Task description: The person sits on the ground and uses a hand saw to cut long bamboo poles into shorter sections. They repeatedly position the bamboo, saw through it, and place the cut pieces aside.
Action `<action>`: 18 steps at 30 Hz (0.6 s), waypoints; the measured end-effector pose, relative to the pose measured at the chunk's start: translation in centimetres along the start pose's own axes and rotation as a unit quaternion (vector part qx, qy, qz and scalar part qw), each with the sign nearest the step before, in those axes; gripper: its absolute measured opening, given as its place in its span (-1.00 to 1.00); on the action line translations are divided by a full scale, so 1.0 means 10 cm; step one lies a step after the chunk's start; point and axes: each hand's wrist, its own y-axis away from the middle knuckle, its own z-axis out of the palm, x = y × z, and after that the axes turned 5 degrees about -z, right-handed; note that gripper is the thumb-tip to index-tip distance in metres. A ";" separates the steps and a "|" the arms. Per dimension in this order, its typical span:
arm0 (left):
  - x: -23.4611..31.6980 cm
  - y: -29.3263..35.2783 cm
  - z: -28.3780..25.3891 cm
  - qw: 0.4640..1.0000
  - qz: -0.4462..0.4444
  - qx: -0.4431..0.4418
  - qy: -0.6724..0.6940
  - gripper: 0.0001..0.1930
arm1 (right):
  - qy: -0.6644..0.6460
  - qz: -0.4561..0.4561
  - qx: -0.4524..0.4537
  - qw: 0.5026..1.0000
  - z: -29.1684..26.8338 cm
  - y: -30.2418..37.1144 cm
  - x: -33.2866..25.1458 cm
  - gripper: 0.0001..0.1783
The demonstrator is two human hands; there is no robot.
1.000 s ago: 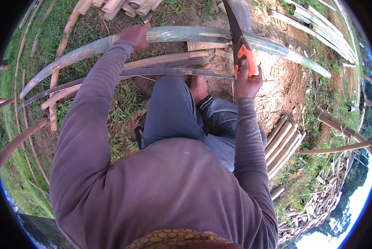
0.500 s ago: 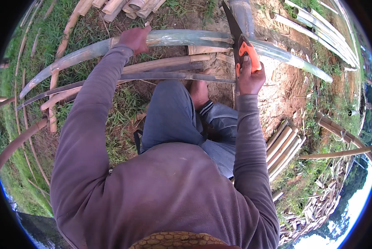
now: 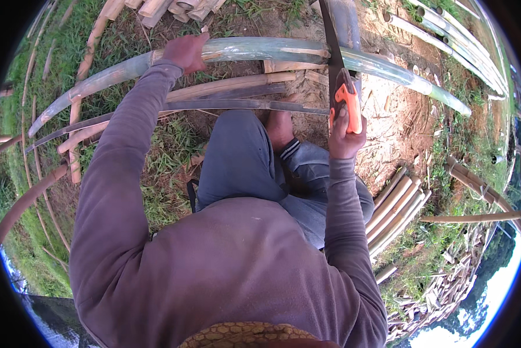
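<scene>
A long green bamboo pole (image 3: 260,49) lies crosswise in front of me, bending across the wide picture. My left hand (image 3: 185,53) is wrapped round it left of the middle. In my right hand (image 3: 346,142) is the orange handle of a handsaw (image 3: 348,103), fingers closed round it. The saw's dark blade points away from me and crosses the pole near a pale, stripped patch. How deep the blade sits in the bamboo I cannot tell. Beneath the pole at that spot runs a thick grey bamboo length (image 3: 345,26), pointing away from me.
Split bamboo lengths (image 3: 231,104) lie between the pole and my bent knee (image 3: 237,156). Cut pieces (image 3: 395,209) are stacked at my right, with more poles (image 3: 446,49) at the far right. A heap of offcuts (image 3: 440,296) covers the ground at lower right.
My right hand has drawn the saw back toward me, and its blade has slid along across the pole. My left hand stays clasped on the bamboo, shifted only slightly.
</scene>
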 end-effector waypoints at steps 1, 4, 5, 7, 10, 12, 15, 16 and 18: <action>-0.07 -0.03 0.04 1.000 -0.004 0.015 -0.005 -0.22 | -0.067 -0.024 0.008 0.997 0.18 -0.21 -0.12 -0.74; -0.16 -0.06 -0.02 1.000 -0.004 -0.001 0.004 -0.20 | -0.135 -0.043 0.008 0.990 0.29 -0.31 -0.30 -0.71; -0.16 -0.11 -0.06 1.000 -0.002 -0.013 0.012 -0.18 | -0.136 -0.044 0.005 0.990 0.29 -0.34 -0.30 -0.70; -0.16 -0.18 -0.16 0.998 0.006 -0.049 0.024 -0.13 | -0.137 -0.034 0.002 0.990 0.25 -0.38 -0.34 -0.72; -0.31 -0.43 -0.15 0.989 0.032 -0.140 0.044 -0.06 | -0.131 -0.044 -0.004 0.990 0.23 -0.37 -0.28 -0.73; -0.31 -0.47 -0.12 0.983 0.045 -0.171 0.058 -0.03 | -0.105 -0.059 0.003 0.993 0.21 -0.31 -0.22 -0.72; -0.23 -0.35 -0.04 0.996 0.074 -0.032 0.038 -0.04 | -0.154 -0.036 0.042 0.987 0.29 -0.20 -0.30 -0.70; -0.09 -0.20 0.10 0.991 0.101 0.090 0.006 -0.05 | -0.147 -0.031 0.040 0.988 0.28 -0.18 -0.25 -0.69; 0.02 -0.12 0.32 0.973 0.105 0.204 -0.033 -0.07 | -0.134 -0.026 0.033 0.990 0.26 -0.18 -0.15 -0.68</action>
